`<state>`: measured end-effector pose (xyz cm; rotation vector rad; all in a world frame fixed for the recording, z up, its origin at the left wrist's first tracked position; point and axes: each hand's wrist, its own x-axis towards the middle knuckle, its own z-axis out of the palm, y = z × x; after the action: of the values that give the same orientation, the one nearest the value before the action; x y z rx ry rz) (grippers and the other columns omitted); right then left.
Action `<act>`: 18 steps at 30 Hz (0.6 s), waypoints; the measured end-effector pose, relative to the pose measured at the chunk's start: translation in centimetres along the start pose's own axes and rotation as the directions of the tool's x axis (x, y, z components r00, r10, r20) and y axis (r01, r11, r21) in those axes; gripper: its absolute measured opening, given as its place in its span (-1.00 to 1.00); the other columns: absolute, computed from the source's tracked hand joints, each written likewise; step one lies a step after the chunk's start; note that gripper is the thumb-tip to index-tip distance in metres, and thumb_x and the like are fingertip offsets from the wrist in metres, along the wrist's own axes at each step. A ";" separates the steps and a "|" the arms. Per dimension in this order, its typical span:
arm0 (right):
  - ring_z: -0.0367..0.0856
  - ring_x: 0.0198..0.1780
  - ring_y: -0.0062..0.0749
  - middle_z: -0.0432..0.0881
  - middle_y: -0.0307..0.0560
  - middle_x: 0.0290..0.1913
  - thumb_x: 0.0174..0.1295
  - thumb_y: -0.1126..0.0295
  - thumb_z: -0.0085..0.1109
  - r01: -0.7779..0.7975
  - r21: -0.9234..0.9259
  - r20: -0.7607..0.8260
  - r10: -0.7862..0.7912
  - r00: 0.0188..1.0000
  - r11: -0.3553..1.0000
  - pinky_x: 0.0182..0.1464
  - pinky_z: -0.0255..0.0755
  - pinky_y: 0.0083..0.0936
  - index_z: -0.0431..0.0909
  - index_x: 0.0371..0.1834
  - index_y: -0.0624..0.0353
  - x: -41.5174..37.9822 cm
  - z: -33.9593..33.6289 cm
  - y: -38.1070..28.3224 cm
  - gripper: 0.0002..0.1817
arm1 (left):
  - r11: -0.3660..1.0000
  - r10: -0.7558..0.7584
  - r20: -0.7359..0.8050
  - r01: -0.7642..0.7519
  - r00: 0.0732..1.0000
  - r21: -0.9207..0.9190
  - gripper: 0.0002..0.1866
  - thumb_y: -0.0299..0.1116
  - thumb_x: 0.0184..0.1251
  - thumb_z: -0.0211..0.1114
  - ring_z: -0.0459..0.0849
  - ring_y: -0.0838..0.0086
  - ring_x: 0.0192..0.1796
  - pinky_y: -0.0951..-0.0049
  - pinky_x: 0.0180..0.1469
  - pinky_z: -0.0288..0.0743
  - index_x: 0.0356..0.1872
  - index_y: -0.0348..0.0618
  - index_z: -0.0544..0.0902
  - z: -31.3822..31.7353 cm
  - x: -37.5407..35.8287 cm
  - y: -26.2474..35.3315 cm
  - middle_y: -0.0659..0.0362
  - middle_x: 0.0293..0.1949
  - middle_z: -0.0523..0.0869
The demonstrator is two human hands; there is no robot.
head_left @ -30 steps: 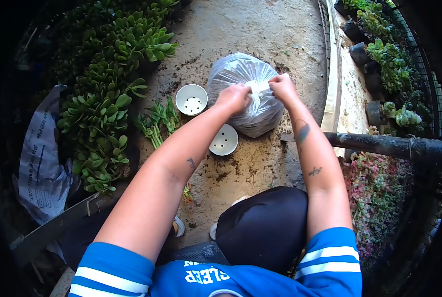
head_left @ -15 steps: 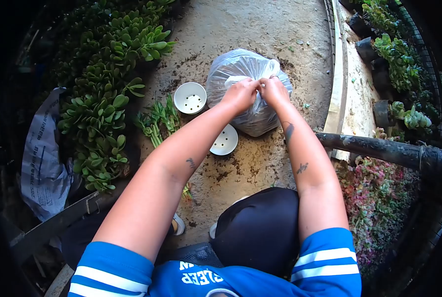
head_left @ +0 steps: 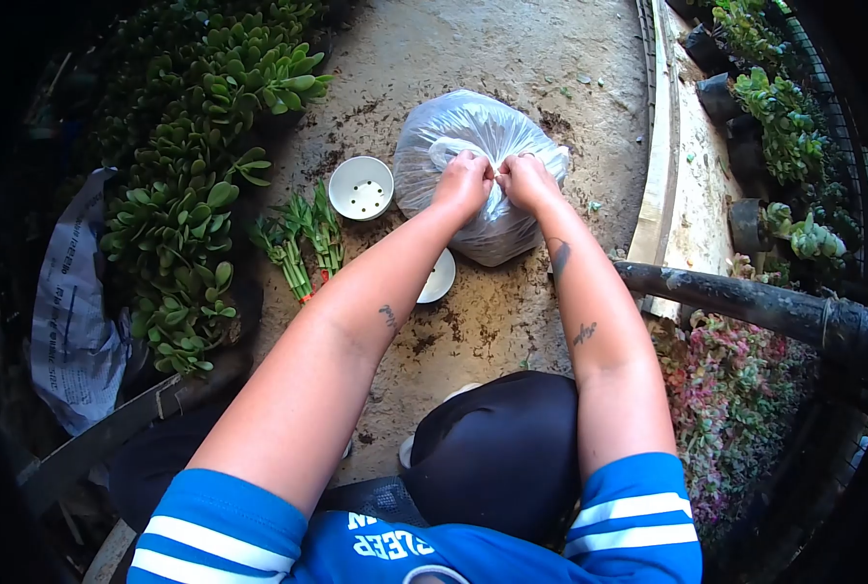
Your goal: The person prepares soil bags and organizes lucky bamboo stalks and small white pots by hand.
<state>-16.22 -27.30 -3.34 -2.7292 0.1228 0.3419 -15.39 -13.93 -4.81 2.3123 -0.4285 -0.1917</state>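
Note:
A bulging translucent plastic bag (head_left: 497,238) stands on the ground in front of me, its top gathered and creased. Both hands grip that gathered neck, close together. My left hand (head_left: 463,185) is closed on the left side of the neck, fingers curled over the plastic. My right hand (head_left: 529,182) pinches the plastic just to the right. What fills the bag cannot be made out clearly. To its left sits a white pot (head_left: 362,188) with holes in its bottom. A second white pot (head_left: 439,277) is partly hidden behind my left forearm.
Bundled green stalks (head_left: 303,238) lie left of the pots. Dense leafy plants (head_left: 196,185) line the left side, near a printed plastic sheet (head_left: 74,311). At right, a dark pipe (head_left: 726,289) juts in above pinkish plants (head_left: 731,389). Dark soil bits litter the ground.
My hands have moved slightly apart at the bag's neck, with the plastic stretched between them. The whole view has shifted a little, so more of the stalks shows.

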 end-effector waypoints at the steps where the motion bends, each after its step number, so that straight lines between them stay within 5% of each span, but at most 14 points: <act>1: 0.48 -0.10 -0.06 0.55 0.04 -0.25 -0.03 0.29 0.16 0.004 0.000 -0.001 -0.004 1.000 1.000 -0.05 0.36 -0.30 0.57 -0.39 0.06 0.3 0.0 0.1 -0.84 | 1.000 0.003 -0.023 -0.003 1.000 0.000 -0.90 -0.41 -0.05 0.21 0.53 0.17 -0.22 0.29 -0.14 0.40 -0.48 -0.18 0.54 0.1 -0.1 0.1 0.03 -0.34 0.53; 4: 0.55 -0.29 -0.19 0.59 -0.02 -0.39 0.01 0.31 0.14 -0.073 0.173 0.166 0.044 0.985 0.982 -0.19 0.40 -0.37 0.56 -0.39 0.12 1.5 0.2 1.3 -0.84 | 1.000 0.018 -0.061 -0.019 0.998 -0.014 -0.89 -0.40 -0.04 0.20 0.52 0.17 -0.21 0.29 -0.14 0.40 -0.47 -0.19 0.53 -0.2 -0.1 0.2 0.02 -0.32 0.52; 6: 0.50 -0.44 -0.43 0.59 -0.14 -0.49 0.06 0.33 0.13 -0.169 0.553 0.288 0.003 0.958 0.816 -0.32 0.38 -0.50 0.55 -0.41 0.21 1.6 0.2 1.7 -0.83 | 0.999 0.028 -0.072 -0.030 0.997 -0.030 -0.88 -0.40 -0.04 0.20 0.52 0.17 -0.20 0.29 -0.13 0.39 -0.47 -0.20 0.52 -0.3 -0.2 0.4 0.03 -0.32 0.52; 7: 0.30 -0.47 -0.74 0.45 -0.39 -0.52 0.16 0.39 0.03 -0.228 0.568 0.350 0.019 0.937 0.791 -0.40 0.21 -0.72 0.51 -0.39 0.20 1.5 0.1 2.1 -0.88 | 0.998 0.062 -0.075 -0.063 0.995 -0.009 -0.86 -0.39 -0.04 0.20 0.51 0.17 -0.20 0.29 -0.13 0.39 -0.44 -0.20 0.50 -0.4 -0.2 0.4 0.03 -0.31 0.52; 14: 0.36 -0.49 -0.69 0.49 -0.35 -0.51 0.11 0.41 0.09 -0.347 0.589 0.474 0.036 0.880 0.730 -0.41 0.28 -0.67 0.53 -0.38 0.21 1.7 -0.7 1.9 -0.89 | 0.986 0.034 -0.045 -0.026 0.998 0.164 -0.80 -0.36 0.00 0.18 0.52 0.15 -0.17 0.26 -0.12 0.39 -0.33 -0.19 0.46 -0.3 0.0 0.9 0.01 -0.30 0.53; 16: 0.55 -0.46 -0.50 0.61 -0.11 -0.48 -0.06 0.42 0.20 -0.060 0.497 0.102 0.010 0.995 0.866 -0.35 0.40 -0.54 0.57 -0.44 0.22 1.8 0.1 1.8 -0.87 | 0.993 -0.035 -0.004 0.036 0.999 0.113 -0.79 -0.34 0.01 0.17 0.53 0.14 -0.17 0.25 -0.13 0.39 -0.33 -0.19 0.46 -0.4 0.4 0.7 -0.02 -0.29 0.54; 18: 0.61 -0.40 -0.30 0.61 0.01 -0.48 -0.16 0.38 0.25 -0.028 0.413 -0.001 0.032 1.000 0.910 -0.28 0.44 -0.48 0.59 -0.51 0.21 1.7 -1.2 0.2 -0.84 | 0.993 -0.099 0.039 0.096 0.994 0.068 -0.79 -0.33 0.03 0.17 0.54 0.12 -0.18 0.23 -0.13 0.39 -0.33 -0.20 0.46 -0.5 0.8 0.3 -0.04 -0.29 0.56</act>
<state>-14.34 -27.97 -2.80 -2.3101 0.2137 0.2765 -14.60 -14.07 -4.22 2.3998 -0.3480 -0.2783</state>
